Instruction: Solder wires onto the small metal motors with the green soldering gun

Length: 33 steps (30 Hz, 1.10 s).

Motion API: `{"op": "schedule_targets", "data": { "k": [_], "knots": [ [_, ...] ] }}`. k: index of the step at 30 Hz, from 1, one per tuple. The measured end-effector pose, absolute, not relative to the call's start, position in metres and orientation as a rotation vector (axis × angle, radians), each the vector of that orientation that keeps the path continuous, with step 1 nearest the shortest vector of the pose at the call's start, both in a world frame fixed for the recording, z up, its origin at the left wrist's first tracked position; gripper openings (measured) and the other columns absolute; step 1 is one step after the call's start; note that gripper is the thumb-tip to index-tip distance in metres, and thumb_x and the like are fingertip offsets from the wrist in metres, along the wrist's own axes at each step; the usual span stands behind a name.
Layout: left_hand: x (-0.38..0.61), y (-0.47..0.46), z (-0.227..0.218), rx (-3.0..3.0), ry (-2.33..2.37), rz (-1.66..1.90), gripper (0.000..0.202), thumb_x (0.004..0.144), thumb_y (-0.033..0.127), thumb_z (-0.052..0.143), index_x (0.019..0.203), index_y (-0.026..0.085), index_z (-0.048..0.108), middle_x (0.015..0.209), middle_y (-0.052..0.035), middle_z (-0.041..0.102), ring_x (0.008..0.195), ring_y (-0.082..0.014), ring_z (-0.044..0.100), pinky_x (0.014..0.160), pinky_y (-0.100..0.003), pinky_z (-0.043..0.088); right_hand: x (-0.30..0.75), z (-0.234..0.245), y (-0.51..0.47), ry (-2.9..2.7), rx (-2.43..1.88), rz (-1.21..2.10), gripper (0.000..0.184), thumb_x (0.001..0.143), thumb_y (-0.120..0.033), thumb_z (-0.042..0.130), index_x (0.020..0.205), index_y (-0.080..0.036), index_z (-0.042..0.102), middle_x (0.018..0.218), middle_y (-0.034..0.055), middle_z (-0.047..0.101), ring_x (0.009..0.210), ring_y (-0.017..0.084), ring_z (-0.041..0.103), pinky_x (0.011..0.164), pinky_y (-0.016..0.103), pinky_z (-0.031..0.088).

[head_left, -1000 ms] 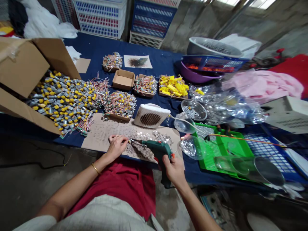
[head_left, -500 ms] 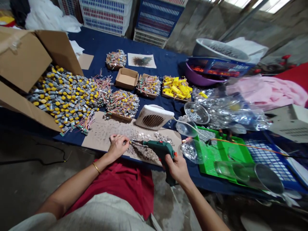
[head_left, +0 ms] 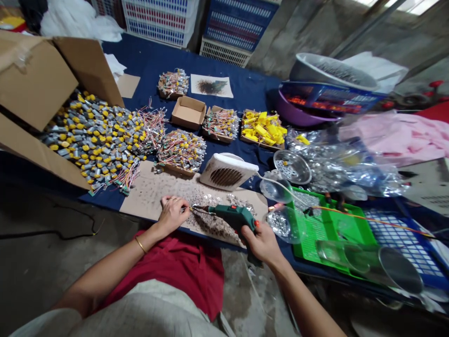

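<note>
Grip tight — a green soldering gun (head_left: 234, 217) is held closed in the right hand (head_left: 262, 245); a small part (head_left: 186, 208) is pinched narrowly by the left hand (head_left: 171, 214), just beside the tip, above the cardboard sheet (head_left: 147, 196). Steadiness is wanted. Behind the sheet, wired motors (head_left: 181, 150) are heaped in a tray (head_left: 175, 170); left of it, yellow-capped motors (head_left: 94, 135) fill a carton (head_left: 42, 79).

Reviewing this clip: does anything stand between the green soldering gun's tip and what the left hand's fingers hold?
Nothing visible does. The tip of the soldering gun, held in the right hand, ends right at the fingers of the left hand, above the cardboard sheet. The held piece is too small to make out.
</note>
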<state>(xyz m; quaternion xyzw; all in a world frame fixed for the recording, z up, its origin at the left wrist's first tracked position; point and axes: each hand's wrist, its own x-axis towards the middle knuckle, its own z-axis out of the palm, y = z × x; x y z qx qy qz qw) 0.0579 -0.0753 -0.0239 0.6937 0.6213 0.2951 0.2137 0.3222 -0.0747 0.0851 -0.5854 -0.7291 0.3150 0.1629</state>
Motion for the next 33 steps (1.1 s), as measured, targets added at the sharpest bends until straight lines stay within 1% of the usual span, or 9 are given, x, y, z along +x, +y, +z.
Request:
{"op": "schedule_targets", "data": {
  "k": [5,9,13,18,23,26,29,31,33],
  "knots": [
    [0.057,-0.076,-0.023,1.937,1.708,0.816,0.007,0.081,0.019,0.056,0.078,0.021,0.062,0.083,-0.0004,0.070,0.091,-0.0187,0.060,0.095,-0.040,0.026,0.323,0.085,-0.072,-2.108,-1.631,0.919,0.039,0.083,-0.043,0.044,0.051,-0.021,0.050,0.045,0.0005,0.053,0.044,0.013,0.050,0.046,0.025,0.036],
    [0.057,-0.076,-0.022,1.945,1.704,0.793,0.007,0.080,0.019,0.056,0.077,0.021,0.062,0.084,-0.0007,0.070,0.091,-0.0190,0.060,0.095,-0.040,0.026,0.325,0.083,-0.071,-2.151,-1.607,0.861,0.037,0.082,-0.042,0.047,0.051,-0.022,0.046,0.045,-0.0001,0.051,0.048,0.014,0.051,0.047,0.025,0.036],
    [0.056,-0.076,-0.021,1.947,1.709,0.774,0.007,0.080,0.020,0.056,0.078,0.021,0.062,0.085,-0.0009,0.070,0.091,-0.0190,0.059,0.096,-0.040,0.027,0.324,0.085,-0.069,-2.155,-1.634,0.849,0.036,0.080,-0.043,0.049,0.051,-0.023,0.046,0.043,-0.0003,0.050,0.049,0.015,0.052,0.047,0.025,0.036],
    [0.056,-0.076,-0.019,1.933,1.702,0.752,0.007,0.080,0.021,0.056,0.079,0.022,0.063,0.086,-0.0016,0.070,0.092,-0.0194,0.059,0.096,-0.041,0.026,0.326,0.092,-0.071,-2.089,-1.653,0.844,0.040,0.080,-0.047,0.049,0.050,-0.022,0.052,0.044,0.0006,0.055,0.047,0.016,0.054,0.047,0.026,0.039],
    [0.055,-0.077,-0.020,1.932,1.693,0.768,0.007,0.080,0.020,0.056,0.079,0.021,0.063,0.084,-0.0008,0.070,0.091,-0.0186,0.060,0.096,-0.041,0.027,0.338,0.085,-0.093,-1.899,-1.718,0.878,0.049,0.085,-0.051,0.044,0.050,-0.020,0.059,0.048,0.0037,0.060,0.045,0.017,0.056,0.046,0.027,0.041],
    [0.053,-0.077,-0.022,1.918,1.685,0.807,0.008,0.082,0.020,0.055,0.079,0.021,0.063,0.084,-0.0010,0.070,0.090,-0.0180,0.060,0.096,-0.040,0.027,0.337,0.079,-0.109,-1.798,-1.760,0.857,0.051,0.086,-0.053,0.043,0.050,-0.020,0.058,0.049,0.0045,0.061,0.045,0.017,0.056,0.047,0.027,0.042],
    [0.050,-0.076,-0.024,1.879,1.681,0.845,0.009,0.085,0.022,0.055,0.080,0.021,0.063,0.085,-0.0010,0.071,0.091,-0.0175,0.061,0.096,-0.038,0.027,0.326,0.076,-0.116,-1.796,-1.769,0.791,0.052,0.087,-0.054,0.043,0.049,-0.021,0.056,0.047,0.0036,0.058,0.045,0.017,0.055,0.047,0.027,0.041],
    [0.049,-0.075,-0.025,1.873,1.671,0.836,0.011,0.087,0.024,0.054,0.081,0.021,0.063,0.086,-0.0010,0.071,0.092,-0.0173,0.061,0.096,-0.038,0.027,0.316,0.078,-0.115,-1.851,-1.744,0.693,0.047,0.086,-0.053,0.046,0.054,-0.021,0.058,0.049,0.0033,0.059,0.049,0.018,0.056,0.050,0.028,0.043],
    [0.049,-0.076,-0.024,1.897,1.659,0.812,0.012,0.088,0.024,0.053,0.084,0.021,0.063,0.088,-0.0016,0.071,0.092,-0.0177,0.060,0.096,-0.039,0.027,0.307,0.080,-0.114,-1.936,-1.653,0.614,0.037,0.084,-0.050,0.052,0.066,-0.020,0.064,0.060,0.0043,0.065,0.058,0.020,0.061,0.057,0.029,0.047]
  ]
}}
